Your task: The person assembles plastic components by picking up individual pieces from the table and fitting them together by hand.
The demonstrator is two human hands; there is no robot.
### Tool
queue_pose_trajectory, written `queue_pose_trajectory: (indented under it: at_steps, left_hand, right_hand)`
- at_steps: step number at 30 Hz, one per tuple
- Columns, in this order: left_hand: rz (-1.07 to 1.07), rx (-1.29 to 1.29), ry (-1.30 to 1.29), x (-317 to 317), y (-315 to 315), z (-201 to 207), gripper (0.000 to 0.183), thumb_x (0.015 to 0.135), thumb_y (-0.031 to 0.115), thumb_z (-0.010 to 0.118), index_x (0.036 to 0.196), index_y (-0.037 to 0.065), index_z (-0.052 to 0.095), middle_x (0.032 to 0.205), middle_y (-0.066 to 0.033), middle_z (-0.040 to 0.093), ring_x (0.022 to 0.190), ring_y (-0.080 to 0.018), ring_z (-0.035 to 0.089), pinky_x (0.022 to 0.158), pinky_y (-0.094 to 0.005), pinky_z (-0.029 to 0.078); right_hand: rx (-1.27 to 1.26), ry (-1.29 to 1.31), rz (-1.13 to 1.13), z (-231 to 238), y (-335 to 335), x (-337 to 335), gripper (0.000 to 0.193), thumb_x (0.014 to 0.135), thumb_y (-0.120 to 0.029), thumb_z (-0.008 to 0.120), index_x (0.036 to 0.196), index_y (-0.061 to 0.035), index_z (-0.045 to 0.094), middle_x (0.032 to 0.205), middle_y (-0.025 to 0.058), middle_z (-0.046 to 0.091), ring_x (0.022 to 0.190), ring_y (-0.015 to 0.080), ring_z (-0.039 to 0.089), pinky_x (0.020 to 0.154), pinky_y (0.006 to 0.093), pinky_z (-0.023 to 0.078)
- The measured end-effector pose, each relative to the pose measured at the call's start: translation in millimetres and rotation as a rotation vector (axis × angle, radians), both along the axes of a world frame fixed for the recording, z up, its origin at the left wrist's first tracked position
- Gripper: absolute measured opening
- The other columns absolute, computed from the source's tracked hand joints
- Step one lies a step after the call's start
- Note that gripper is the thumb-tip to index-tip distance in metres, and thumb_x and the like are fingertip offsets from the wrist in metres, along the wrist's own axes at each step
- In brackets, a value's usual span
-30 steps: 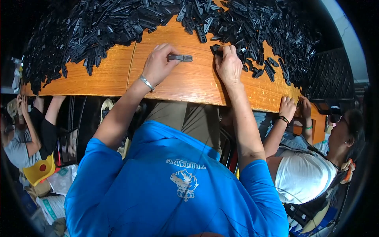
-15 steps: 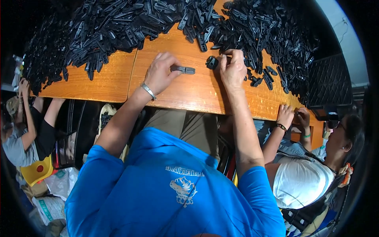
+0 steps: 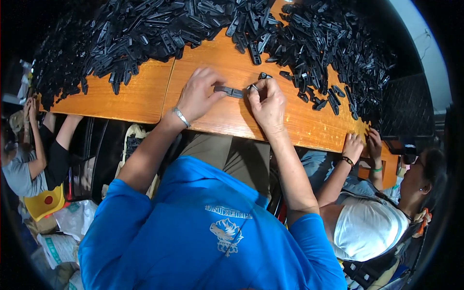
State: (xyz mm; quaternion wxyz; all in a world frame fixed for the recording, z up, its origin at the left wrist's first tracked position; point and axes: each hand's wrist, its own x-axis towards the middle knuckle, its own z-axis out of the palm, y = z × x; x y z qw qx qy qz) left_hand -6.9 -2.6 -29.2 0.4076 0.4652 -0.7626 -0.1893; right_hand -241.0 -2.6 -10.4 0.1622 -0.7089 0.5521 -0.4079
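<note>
My left hand (image 3: 195, 95) pinches one end of a long, narrow black plastic part (image 3: 230, 92) between thumb and fingers, a little above the table. Its other end points right, toward my right hand (image 3: 269, 105). The thumb and fingers of that hand are closed on a small dark piece (image 3: 252, 87), mostly covered by the fingertips and too small to name. The two held pieces are close together; whether they touch I cannot tell. Just beyond my right fingers lies a short, blocky black object (image 3: 264, 76), partly hidden by them.
Large heaps of black plastic parts (image 3: 145, 38) cover the far left of the wooden table (image 3: 208, 60), with more parts (image 3: 319, 46) at the far right. Loose parts (image 3: 333, 99) lie right of my hand. A co-worker's hands (image 3: 354, 146) rest by the right edge; another person sits far left.
My right hand has moved left and nearer, away from the blocky black object, bringing a small piece to the part's right end. My left hand still holds the long part.
</note>
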Motion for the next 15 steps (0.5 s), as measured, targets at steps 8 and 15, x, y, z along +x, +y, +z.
queue_pose_trajectory:
  at_steps: [8, 15]
  left_hand:
    - [0.048, -0.135, 0.064, -20.4, 20.1, 17.0, 0.016, 0.083, 0.001, 0.079, 0.098, 0.002, 0.074, 0.099, -0.0098, 0.07, 0.098, -0.0306, 0.064, 0.085, -0.0399, 0.052]
    - [0.02, 0.088, 0.287, -22.3, 25.8, 17.4, 0.009, 0.086, 0.01, 0.079, 0.089, 0.003, 0.074, 0.089, -0.0112, 0.069, 0.092, -0.0342, 0.064, 0.08, -0.0437, 0.052]
  right_hand:
    - [0.229, -0.418, 0.054, 4.8, 26.3, 36.5, 0.018, 0.09, -0.007, 0.078, 0.097, -0.001, 0.063, 0.08, 0.009, 0.071, 0.071, 0.0158, 0.071, 0.063, 0.0319, 0.056]
    - [0.293, -0.483, 0.314, 4.6, 33.6, 20.3, 0.03, 0.093, -0.001, 0.082, 0.12, 0.0017, 0.071, 0.105, 0.0062, 0.066, 0.083, 0.0108, 0.07, 0.075, 0.027, 0.056]
